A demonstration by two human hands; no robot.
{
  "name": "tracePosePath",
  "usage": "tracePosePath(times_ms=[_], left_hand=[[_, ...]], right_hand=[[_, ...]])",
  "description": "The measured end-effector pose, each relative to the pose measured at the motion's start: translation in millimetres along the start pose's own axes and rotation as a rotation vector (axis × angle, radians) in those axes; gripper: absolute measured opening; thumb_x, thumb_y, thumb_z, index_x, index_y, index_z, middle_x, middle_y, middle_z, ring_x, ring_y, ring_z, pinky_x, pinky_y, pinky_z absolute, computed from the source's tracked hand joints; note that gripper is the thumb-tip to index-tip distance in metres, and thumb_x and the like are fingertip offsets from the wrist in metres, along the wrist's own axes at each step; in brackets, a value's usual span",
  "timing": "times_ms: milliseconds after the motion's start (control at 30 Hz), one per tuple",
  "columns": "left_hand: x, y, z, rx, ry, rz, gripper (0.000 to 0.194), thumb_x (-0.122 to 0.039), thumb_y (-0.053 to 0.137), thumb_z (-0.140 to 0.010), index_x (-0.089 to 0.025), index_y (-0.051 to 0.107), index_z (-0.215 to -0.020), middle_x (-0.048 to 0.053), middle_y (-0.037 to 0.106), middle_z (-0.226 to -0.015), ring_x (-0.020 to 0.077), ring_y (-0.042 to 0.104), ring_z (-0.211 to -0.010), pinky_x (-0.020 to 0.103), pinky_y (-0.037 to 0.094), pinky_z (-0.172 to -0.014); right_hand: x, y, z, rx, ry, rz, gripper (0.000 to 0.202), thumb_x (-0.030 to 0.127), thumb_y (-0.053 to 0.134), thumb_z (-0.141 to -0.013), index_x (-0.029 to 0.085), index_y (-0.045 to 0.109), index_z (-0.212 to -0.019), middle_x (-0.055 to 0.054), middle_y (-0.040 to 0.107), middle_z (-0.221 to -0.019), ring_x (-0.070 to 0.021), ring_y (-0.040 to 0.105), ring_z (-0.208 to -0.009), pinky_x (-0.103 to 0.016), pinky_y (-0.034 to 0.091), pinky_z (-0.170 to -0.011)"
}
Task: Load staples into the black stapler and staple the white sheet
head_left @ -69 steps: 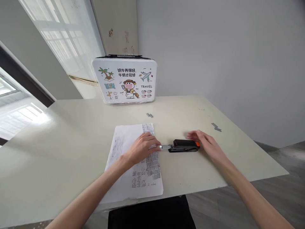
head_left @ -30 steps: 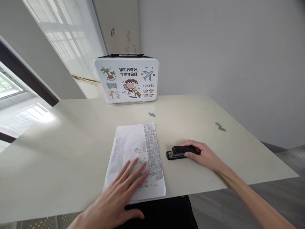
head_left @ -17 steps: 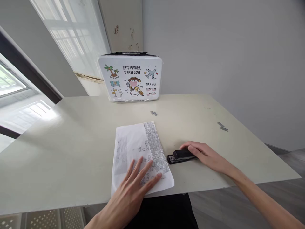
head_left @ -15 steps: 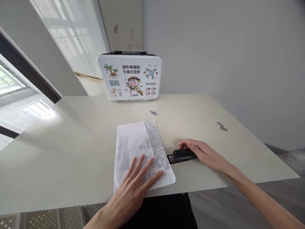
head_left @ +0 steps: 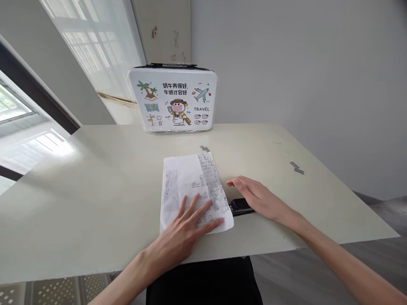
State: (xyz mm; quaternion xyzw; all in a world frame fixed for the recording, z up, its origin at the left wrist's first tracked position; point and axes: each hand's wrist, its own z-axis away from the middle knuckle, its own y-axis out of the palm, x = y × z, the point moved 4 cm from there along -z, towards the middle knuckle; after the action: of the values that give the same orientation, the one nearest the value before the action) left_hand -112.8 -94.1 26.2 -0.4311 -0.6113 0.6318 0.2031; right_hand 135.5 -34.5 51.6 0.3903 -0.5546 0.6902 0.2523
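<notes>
A white printed sheet of paper [head_left: 186, 183] lies on the pale table [head_left: 95, 186], its near edge close to the table's front edge. My left hand [head_left: 187, 228] rests flat on the sheet's near part with the fingers spread. A black stapler [head_left: 240, 206] lies just right of the sheet's near right corner, its nose touching or almost touching the paper edge. My right hand [head_left: 259, 198] lies over the stapler and hides most of it. Its fingers stretch out flat toward the paper's right edge.
A white carry case with cartoon travel pictures [head_left: 173, 101] stands upright at the table's far edge. One short strip of staples [head_left: 204, 148] lies just beyond the paper, another staple strip [head_left: 296, 168] near the right edge. Walls stand behind and to the right.
The paper has slid away from me and turned a little under my left hand. My right hand has moved the stapler left to the paper's edge and its fingers have stretched out over it.
</notes>
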Motion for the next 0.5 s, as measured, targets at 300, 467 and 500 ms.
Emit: tracePosePath(times_ms=[300,467,500], left_hand=[[1.1,-3.5,1.7,0.018,0.026,0.007,0.089,0.008,0.047,-0.089,-0.042,0.037,-0.161,0.001,0.021,-0.174,0.0374,0.009,-0.16,0.07,0.017,-0.126],[-2.5,-3.3,-1.8,0.017,0.035,0.014,0.088,0.008,0.048,-0.088,-0.042,0.039,-0.16,0.0,0.021,-0.174,0.0374,0.009,-0.16,0.072,0.015,-0.126],[-2.2,-3.4,-1.5,0.016,0.034,0.014,0.089,0.008,0.047,-0.087,-0.042,0.039,-0.16,0.0,0.022,-0.174,0.0372,0.009,-0.16,0.072,0.016,-0.126]], right_hand=[[-8.4,4.8,1.4,0.015,0.009,0.062,0.052,0.068,0.036,-0.104,0.035,0.075,-0.116,-0.004,0.073,-0.129,-0.0316,0.06,-0.127,-0.046,0.046,-0.107],[-11.4,6.8,0.7,0.009,0.015,0.069,0.052,0.067,0.036,-0.105,0.035,0.075,-0.114,-0.003,0.073,-0.128,-0.0307,0.061,-0.126,-0.046,0.046,-0.106],[-11.7,7.0,0.5,0.006,0.012,0.064,0.051,0.067,0.037,-0.104,0.034,0.075,-0.113,-0.003,0.073,-0.128,-0.0309,0.061,-0.126,-0.047,0.046,-0.106]])
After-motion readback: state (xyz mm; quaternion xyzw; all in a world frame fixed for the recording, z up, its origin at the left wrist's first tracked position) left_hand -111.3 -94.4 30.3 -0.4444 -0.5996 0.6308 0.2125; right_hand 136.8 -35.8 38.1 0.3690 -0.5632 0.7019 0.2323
